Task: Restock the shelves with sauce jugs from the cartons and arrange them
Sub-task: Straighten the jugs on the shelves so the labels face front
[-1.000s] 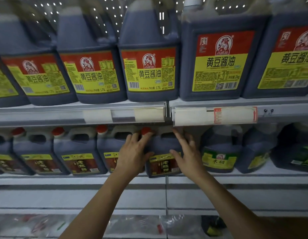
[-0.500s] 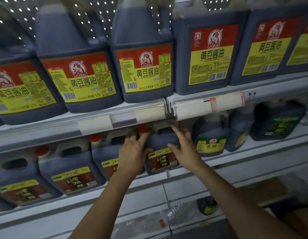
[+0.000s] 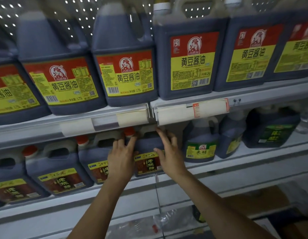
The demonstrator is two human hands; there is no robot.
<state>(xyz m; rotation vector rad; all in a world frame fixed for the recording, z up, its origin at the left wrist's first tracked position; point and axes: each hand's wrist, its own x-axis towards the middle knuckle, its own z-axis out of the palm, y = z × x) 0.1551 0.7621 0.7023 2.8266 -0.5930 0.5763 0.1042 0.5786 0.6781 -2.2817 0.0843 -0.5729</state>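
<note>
Between the two hands stands a dark jug [image 3: 148,152] on the middle shelf [image 3: 192,171]. Left hand [image 3: 121,159] lies flat on its left side, fingers straight; right hand [image 3: 168,152] presses its right side, fingers spread. Beyond the right hand sits a green-label jug [image 3: 200,145]. Above the hands, big soy jugs [image 3: 125,66] line the upper shelf.

The jug [image 3: 148,152] between the hands is dark blue, with a red cap [image 3: 129,131] and a brown label edged yellow. Above it, dark jugs [image 3: 127,66] carry red-and-yellow labels. To its right, a dark jug [image 3: 200,144] has a green label.
</note>
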